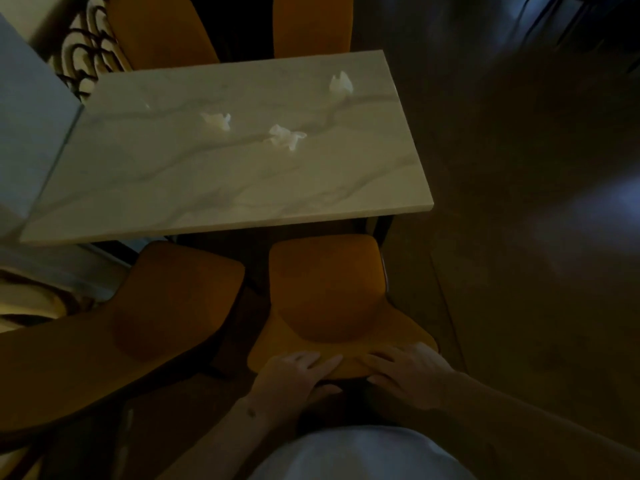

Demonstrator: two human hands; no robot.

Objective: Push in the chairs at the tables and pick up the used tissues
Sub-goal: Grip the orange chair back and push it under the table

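Note:
An orange upholstered chair (pixel 325 292) stands at the near edge of a white marble table (pixel 194 181), its seat partly under the tabletop. My left hand (pixel 294 375) and my right hand (pixel 408 372) both grip the top of its backrest, fingers over the front. Three crumpled white tissues lie on the table: one at the far right (pixel 341 84), one in the middle (pixel 286 136), one to its left (pixel 218 120). A second orange chair (pixel 138 323) stands to the left, angled away from the table.
Two more orange chairs (pixel 162 29) stand at the table's far side. A pale wall or panel (pixel 31 126) borders the table on the left, with a patterned carpet (pixel 83 53) beyond. Dark wooden floor (pixel 519 237) stretches to the right.

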